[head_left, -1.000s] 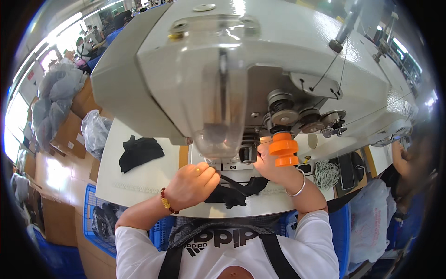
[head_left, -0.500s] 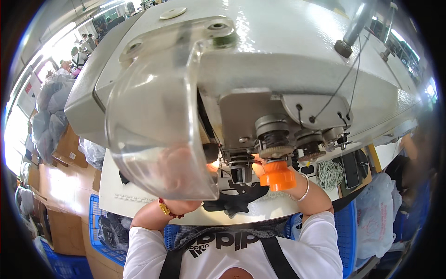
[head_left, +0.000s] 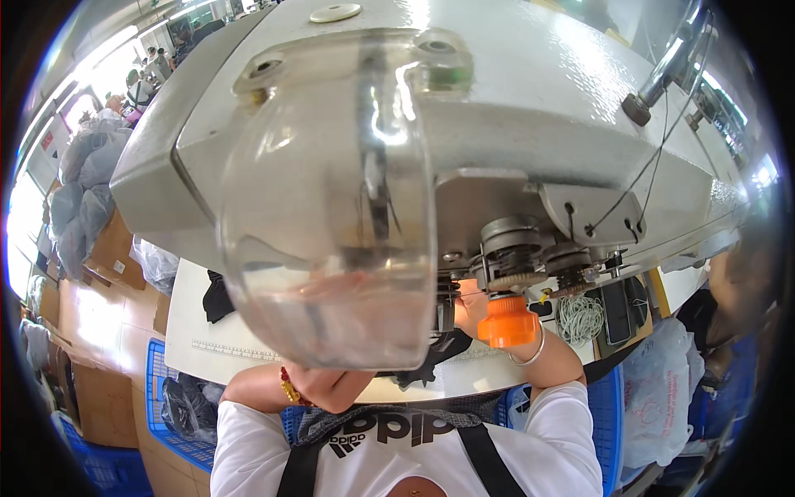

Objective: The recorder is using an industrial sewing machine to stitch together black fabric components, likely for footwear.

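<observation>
While crumpled grey translucent plastic bags and brown cardboard boxes line the far left, a blue plastic lattice basket with dark bagged bundles stands on the floor, nearer the white counter with a curved front edge. On that counter's left part lies a small black cloth piece, partly covered by a clear curved plastic shield, and in front of it runs a pale ruler strip. The left hand, with a red-beaded bracelet with gold pieces at the wrist, reaches behind the shield; its fingertips are blurred, so I cannot tell whether they grip. Just right of it, a crumpled black fabric piece lies on the counter below the head of a glossy white sewing machine. The right hand is near that fabric, partly behind a bright orange plastic cylinder; its grip cannot be made out. A silver bangle circles its wrist. Farther right are a coil of pale cord and a black phone.
</observation>
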Motion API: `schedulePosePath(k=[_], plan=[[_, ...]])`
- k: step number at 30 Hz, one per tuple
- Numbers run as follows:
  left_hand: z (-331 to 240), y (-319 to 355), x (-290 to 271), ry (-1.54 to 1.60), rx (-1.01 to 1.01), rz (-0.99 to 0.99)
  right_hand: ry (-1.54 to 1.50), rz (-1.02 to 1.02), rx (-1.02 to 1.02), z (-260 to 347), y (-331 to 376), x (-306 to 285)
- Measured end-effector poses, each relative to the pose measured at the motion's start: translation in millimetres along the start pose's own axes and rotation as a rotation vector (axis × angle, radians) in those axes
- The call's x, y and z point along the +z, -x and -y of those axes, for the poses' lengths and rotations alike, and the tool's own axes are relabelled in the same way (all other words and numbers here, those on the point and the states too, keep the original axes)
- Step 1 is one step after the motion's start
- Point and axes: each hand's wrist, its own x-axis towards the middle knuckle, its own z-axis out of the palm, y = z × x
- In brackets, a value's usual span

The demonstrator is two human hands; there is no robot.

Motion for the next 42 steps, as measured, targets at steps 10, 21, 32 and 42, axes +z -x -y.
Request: schedulePosePath(k=[10,21,32,42], plan=[[3.4,-8.4,19.0,-0.025,-0.259,0.164,-0.143,-0.003,-0.003,0.6,-2.3,-0.8],[9.7,13.5,21.9,-0.098,-0.284,0.197,-0.262,0.099,0.087,1.4,1.7,-5.2],[14.6,-0.4,20.1,-0.054,-0.294,0.219,-0.175,-0.029,-0.005,-2.6,-3.2,2.2],[12.6,12.3,26.4,0.066,-0.355,0.114,-0.178,0.063,0.029,-12.0,2.6,4.7]])
